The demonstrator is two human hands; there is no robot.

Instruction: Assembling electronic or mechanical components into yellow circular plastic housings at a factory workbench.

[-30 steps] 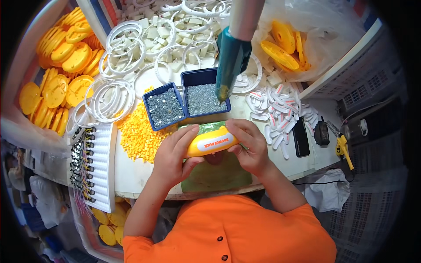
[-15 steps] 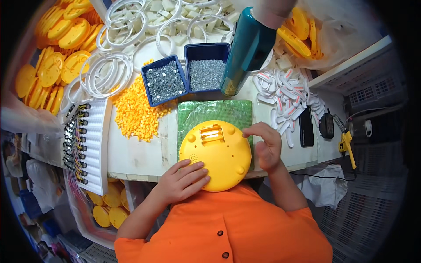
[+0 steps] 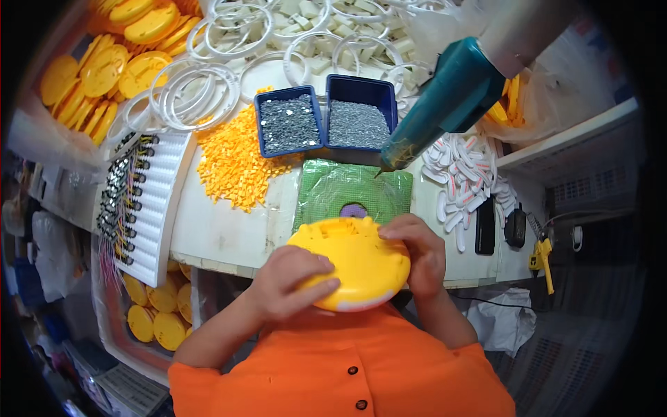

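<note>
A round yellow plastic housing point(image 3: 361, 267) is held between my two hands, tilted so that its lower edge comes up toward me and a pale rim shows there. The battery recess at its far edge is seen at a slant. My left hand point(image 3: 290, 279) grips the left side, thumb lying across the face. My right hand point(image 3: 418, 251) has its fingers closed on the right edge. Beyond the housing lies a green mat point(image 3: 319, 187) under clear film, with a purple round spot point(image 3: 353, 210) on it. A teal powered screwdriver point(image 3: 445, 104) hangs over the mat's far right corner.
Two blue bins point(image 3: 323, 144) of small metal parts stand beyond the mat. Left are yellow plastic pieces point(image 3: 240, 167), clear rings point(image 3: 198, 97) and a white rack point(image 3: 153, 215) with wired parts. Right lie white curved parts point(image 3: 458, 174), a black phone point(image 3: 486, 226) and a yellow tool point(image 3: 544, 260).
The housing has gone from facing me to a steep tilt. My right hand has closed on its edge, and my left thumb now lies over its face. The screwdriver hangs at a greater slant.
</note>
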